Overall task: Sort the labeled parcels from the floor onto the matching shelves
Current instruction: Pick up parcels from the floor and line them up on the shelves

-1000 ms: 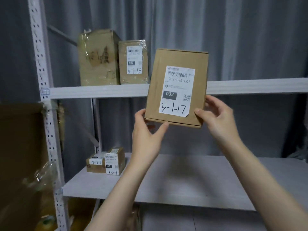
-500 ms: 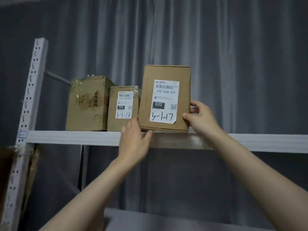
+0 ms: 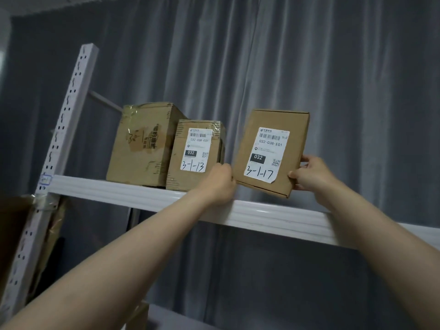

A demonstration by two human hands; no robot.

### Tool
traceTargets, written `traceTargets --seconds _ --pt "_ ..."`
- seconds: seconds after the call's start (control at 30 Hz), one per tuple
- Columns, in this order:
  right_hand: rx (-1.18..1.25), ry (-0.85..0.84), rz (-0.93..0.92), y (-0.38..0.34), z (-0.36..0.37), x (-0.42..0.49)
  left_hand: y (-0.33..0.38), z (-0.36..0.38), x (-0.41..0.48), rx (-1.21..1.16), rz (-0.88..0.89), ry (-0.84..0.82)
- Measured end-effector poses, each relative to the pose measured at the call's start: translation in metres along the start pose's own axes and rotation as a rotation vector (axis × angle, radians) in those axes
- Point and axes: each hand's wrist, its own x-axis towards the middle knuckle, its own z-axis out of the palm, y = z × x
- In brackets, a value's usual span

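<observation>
Head view: you are now tilting the flat brown cardboard parcel marked 3-1-17 [image 3: 271,152] onto the white metal shelf [image 3: 147,195], having raised it from chest height; left hand [image 3: 217,183] and right hand [image 3: 310,173] are both keeping their grip on it, so placement is nearly done.

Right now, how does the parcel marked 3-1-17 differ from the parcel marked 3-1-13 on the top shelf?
The parcel 3-1-17 is a flat, thin box; the parcel 3-1-13 is deeper and blockier. 3-1-17 tilts, held between the left hand and right hand; 3-1-13 stands upright on the shelf, unheld. 3-1-13 carries clear tape; 3-1-17 shows none. Both are brown cardboard with white labels reading 032-038-E01.
</observation>
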Motion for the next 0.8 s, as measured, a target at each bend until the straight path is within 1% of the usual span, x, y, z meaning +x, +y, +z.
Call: traceTargets --seconds 0.13,0.2,0.3,0.37,0.57,0.8 --pt "0.004 0.009 0.041 -0.002 0.018 0.023 -0.011 0.000 0.018 0.053 -0.035 0.044" --pt "-0.042 0.000 0.036 -0.002 0.030 0.033 -0.017 0.004 0.024 0.012 -0.068 0.037" --pt "-0.146 -0.007 0.029 0.000 0.051 0.043 -0.026 0.008 0.029 -0.112 -0.136 -0.040" --pt "-0.243 -0.014 0.031 0.002 0.062 0.046 -0.031 0.009 0.030 -0.163 -0.170 -0.057" --pt "-0.468 -0.035 0.000 0.015 0.075 0.049 -0.034 0.009 0.030 -0.213 -0.198 -0.100" --pt "-0.473 -0.067 0.016 0.021 0.076 0.059 -0.036 0.013 0.032 -0.228 -0.242 -0.067"
